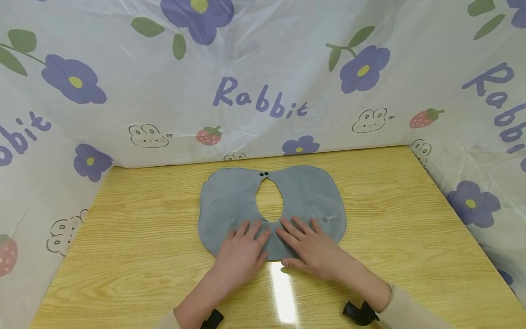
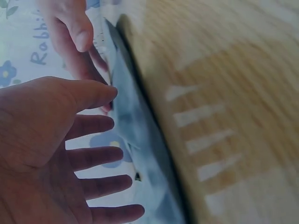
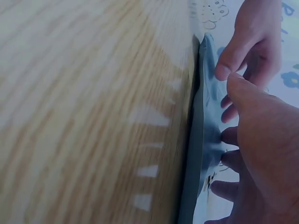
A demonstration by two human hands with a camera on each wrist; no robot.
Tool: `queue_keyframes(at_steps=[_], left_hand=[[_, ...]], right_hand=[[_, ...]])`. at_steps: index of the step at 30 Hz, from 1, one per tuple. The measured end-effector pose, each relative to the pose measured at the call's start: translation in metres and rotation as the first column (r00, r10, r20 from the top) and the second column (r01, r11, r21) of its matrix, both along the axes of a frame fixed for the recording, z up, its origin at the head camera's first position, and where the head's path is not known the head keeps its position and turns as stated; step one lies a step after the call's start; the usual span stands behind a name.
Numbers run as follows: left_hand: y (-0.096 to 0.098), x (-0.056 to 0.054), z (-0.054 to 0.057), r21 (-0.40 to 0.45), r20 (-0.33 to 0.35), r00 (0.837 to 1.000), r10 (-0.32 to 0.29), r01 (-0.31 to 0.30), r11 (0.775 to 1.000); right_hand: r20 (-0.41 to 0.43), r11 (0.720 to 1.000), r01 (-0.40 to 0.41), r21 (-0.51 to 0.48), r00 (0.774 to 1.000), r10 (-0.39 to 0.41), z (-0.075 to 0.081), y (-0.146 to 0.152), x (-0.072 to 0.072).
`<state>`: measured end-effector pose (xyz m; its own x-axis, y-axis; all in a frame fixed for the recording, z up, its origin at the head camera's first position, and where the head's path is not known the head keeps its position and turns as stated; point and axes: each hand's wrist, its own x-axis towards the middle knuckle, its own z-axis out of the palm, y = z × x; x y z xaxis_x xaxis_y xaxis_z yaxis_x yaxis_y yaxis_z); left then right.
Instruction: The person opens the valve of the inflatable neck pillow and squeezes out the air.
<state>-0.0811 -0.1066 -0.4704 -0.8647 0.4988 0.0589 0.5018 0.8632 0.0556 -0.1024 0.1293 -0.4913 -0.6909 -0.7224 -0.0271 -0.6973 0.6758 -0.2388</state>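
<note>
A grey-blue neck pillow [image 1: 230,192] lies spread flat on the table, with an oval opening in its middle. Two black snaps [image 1: 264,174] join its ends at the far side, and a small clear valve [image 1: 329,219] shows on its right half. My left hand [image 1: 242,251] rests palm down on the near edge, left of the opening, fingers spread. On the other side my right hand [image 1: 314,251] lies over the near edge likewise, its fingers straight. In the left wrist view the pillow [image 2: 140,135] looks thin and slightly puffed beside the fingertips.
The wood-grain table [image 1: 135,237] carries a bright light reflection in front of the pillow. A white cloth [image 1: 263,55] printed with flowers, rabbits and strawberries stands as a wall behind and on both sides. Black straps [image 1: 359,314] sit at both wrists.
</note>
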Motion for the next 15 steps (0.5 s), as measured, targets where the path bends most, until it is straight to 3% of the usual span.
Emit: queue_keyframes(at_steps=[8, 15], left_hand=[[-0.004, -0.005, -0.015, -0.005, 0.012, 1.0, 0.0, 0.0, 1.0], [-0.006, -0.006, -0.018, -0.041, 0.014, 1.0, -0.019, 0.019, 0.999]], right_hand=[[0.035, 1.0, -0.004, 0.021, 0.999, 0.004, -0.006, -0.001, 0.001], [0.052, 0.999, -0.015, 0.035, 0.999, 0.013, -0.012, 0.002, 0.001]])
